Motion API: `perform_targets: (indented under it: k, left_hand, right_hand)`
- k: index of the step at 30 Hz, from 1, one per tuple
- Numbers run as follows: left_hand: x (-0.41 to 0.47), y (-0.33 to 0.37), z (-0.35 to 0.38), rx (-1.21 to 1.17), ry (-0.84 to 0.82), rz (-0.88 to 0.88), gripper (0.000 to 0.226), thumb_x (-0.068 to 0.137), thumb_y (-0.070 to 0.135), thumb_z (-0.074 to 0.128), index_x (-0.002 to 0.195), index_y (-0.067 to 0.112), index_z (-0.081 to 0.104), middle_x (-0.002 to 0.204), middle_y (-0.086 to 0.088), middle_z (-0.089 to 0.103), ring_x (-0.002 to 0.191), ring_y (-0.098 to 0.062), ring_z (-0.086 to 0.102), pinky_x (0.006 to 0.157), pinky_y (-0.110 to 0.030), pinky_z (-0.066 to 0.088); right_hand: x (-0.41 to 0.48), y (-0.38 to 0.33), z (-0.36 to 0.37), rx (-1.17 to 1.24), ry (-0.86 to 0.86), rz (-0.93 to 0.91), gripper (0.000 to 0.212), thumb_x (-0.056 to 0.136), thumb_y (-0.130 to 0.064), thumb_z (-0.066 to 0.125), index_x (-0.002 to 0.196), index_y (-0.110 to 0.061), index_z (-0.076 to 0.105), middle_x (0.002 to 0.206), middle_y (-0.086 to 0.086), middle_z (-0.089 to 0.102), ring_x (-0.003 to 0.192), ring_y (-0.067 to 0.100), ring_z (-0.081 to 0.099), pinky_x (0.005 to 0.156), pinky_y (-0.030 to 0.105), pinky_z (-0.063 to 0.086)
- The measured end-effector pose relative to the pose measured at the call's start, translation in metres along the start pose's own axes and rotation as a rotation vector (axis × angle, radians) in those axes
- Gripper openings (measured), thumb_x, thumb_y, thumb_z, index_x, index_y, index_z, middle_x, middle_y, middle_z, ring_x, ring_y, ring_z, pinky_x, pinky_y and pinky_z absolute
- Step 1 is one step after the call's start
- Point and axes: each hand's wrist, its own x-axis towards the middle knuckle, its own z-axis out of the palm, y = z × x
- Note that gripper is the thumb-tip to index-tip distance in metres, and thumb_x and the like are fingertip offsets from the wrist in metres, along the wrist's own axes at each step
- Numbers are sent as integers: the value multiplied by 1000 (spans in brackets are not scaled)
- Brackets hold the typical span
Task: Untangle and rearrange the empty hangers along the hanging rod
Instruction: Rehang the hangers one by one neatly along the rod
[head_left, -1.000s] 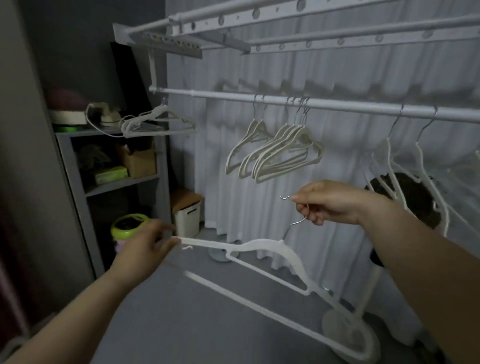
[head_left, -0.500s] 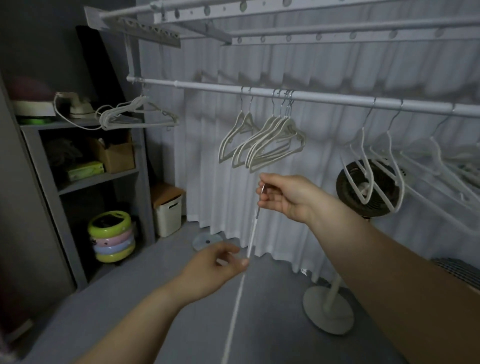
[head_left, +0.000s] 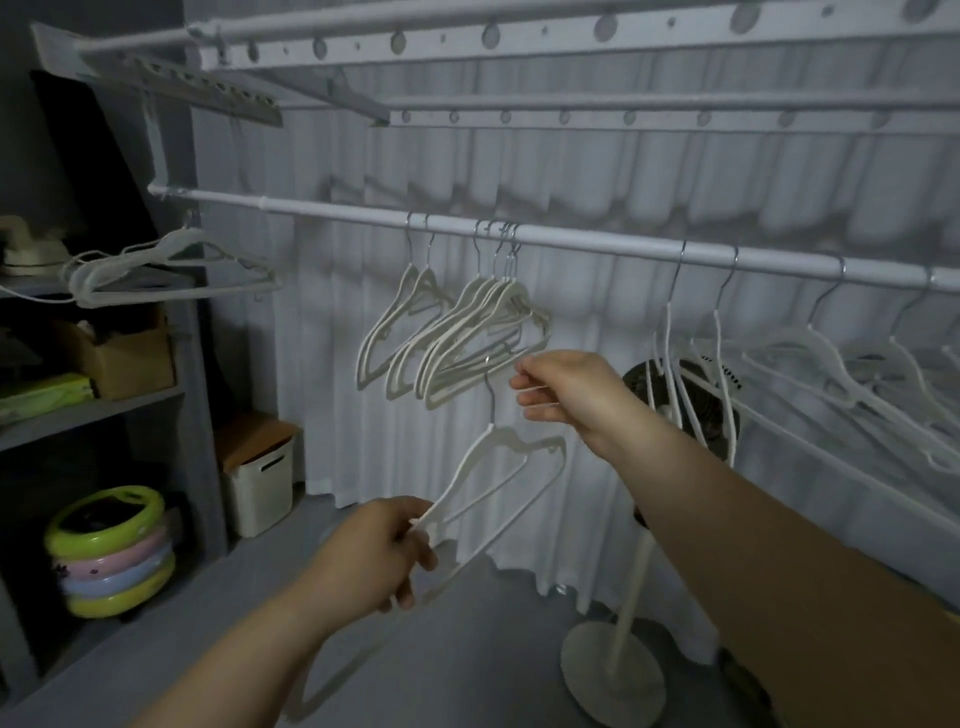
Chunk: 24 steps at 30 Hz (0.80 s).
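Note:
A white hanger (head_left: 498, 467) with a metal hook hangs tilted between my hands. My left hand (head_left: 384, 551) grips its lower left end. My right hand (head_left: 561, 389) pinches the hook, which is level with the bottom of a bunch of several white hangers (head_left: 467, 332) on the white rod (head_left: 571, 241). A second, blurred white hanger (head_left: 311, 691) trails below my left hand. More white hangers (head_left: 717, 364) hang spread out and slanted along the right part of the rod.
A pile of hangers (head_left: 171, 265) lies on top of the grey shelf unit (head_left: 93, 410) at left. On the floor are stacked coloured round containers (head_left: 111, 551), a white bin (head_left: 260, 483) and a standing fan (head_left: 613, 680). A white curtain hangs behind the rod.
The held hanger has turned from edge-on to face me. My right hand has lifted its hook up to the bunch on the rod. My left hand keeps its grip on the lower end.

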Motion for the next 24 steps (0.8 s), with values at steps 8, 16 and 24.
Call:
perform_targets:
  k: [8,16,24]
  left_hand:
    - [99,51,10,-42,129,72,28,90,2,42,96,28,51,65,2,63,26,-6,42,34,-17,38]
    - [168,107,33,-127,328,173,40,90,2,40,124,21,48,68,0,59,45,-14,42,33,-17,37]
    - [214,138,48,-107,304,191,43,89,2,41,128,19,47,67,0,59,43,-13,41,31,-16,37]
  right_hand:
    - [64,27,-91,-1138,385,-244,40,90,-22,47,130,-16,44,144,7,33,132,26,24,107,31,20]
    - [92,53,-138,-926,235,-105,57,89,-3,43,141,-13,22,149,11,19,130,28,34,103,33,33]
    - [95,66,-157,-778,256,-140,56,91,-1,36,142,-18,20,99,4,44,87,18,47,77,29,41]
